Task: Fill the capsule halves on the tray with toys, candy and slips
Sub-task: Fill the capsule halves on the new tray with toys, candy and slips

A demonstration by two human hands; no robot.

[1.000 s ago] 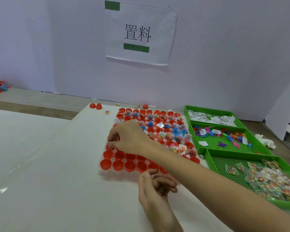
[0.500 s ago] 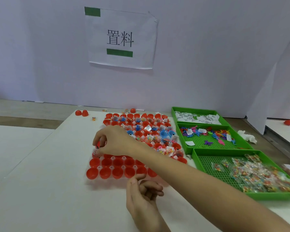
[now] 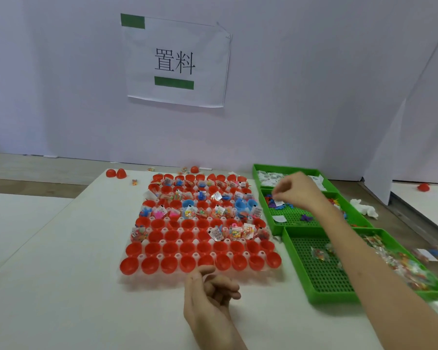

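Head view, and the right hand (image 3: 297, 192) is out over the middle green tray (image 3: 292, 213), the one holding the toys (image 3: 306, 218). Its knuckles are up and its fingertips (image 3: 276, 195) are bunched just above a purple piece (image 3: 272, 204) and a white slip (image 3: 279, 203); whether anything is actually between them, I cannot tell from here. Down front, the left hand (image 3: 213, 296) rests on the white table (image 3: 61, 274) just before the capsule tray (image 3: 250, 278), fingers loosely curled, nothing showing in it. The capsule halves (image 3: 187, 263) sit in their rows: the far ones are mostly stuffed, the two nearest rows are bare red cups, and there's a patchy band between. So this reads as the pick for the next fill, roughly halfway through, I'd say. To do it well, take one toy only, pinched cleanly at the tips so the loose slip beside it doesn't ride along. Lift clear of the green wall before swinging across, then come down over an unfilled cup and let go low, inside the rim, since these light pieces could hop into a neighbour. Going row by row should stop gaps being missed. Candy packets (image 3: 319, 255) lie in the nearest green tray (image 3: 321, 276) and paper slips (image 3: 271, 176) in the farthest green tray (image 3: 283, 170), both near that same hand. The left could steady the capsule tray if it slides.
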